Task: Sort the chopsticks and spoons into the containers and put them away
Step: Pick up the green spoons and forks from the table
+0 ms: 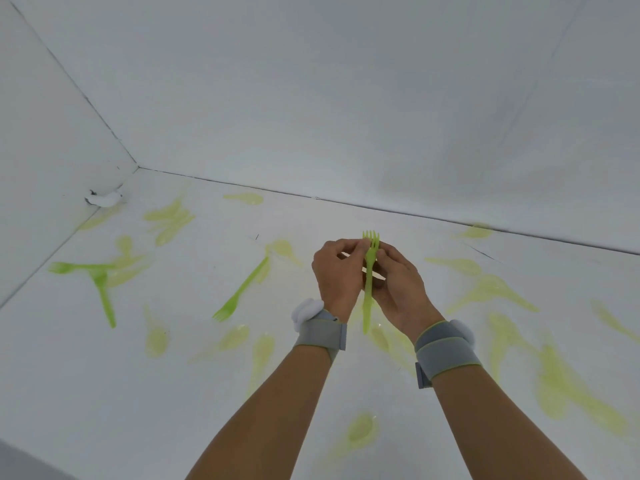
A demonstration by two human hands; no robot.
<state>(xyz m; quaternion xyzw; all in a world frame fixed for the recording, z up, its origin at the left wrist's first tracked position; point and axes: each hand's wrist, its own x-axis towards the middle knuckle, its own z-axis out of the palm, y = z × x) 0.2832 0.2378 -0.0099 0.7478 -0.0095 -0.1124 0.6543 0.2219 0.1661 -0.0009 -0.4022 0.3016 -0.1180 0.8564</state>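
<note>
At frame centre, the left hand point(337, 271) and right hand point(398, 282) both pinch one green fork point(369, 282), held upright with tines up, above the white surface point(311, 375). Risk: the thin handle could twist or slip, since only fingertips grip it. The fork is translucent lime plastic. More forks point(242, 289) and pale spoon shapes point(360, 431) lie scattered; the latter appear blurred. No containers are visible.

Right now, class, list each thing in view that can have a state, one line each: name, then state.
Held fork: upright, tines up, off the table.
Left hand: pinching the held fork.
Right hand: gripping the held fork.
Loose fork: lying flat on the white surface.
Pale spoons: lying scattered, flat.
</note>
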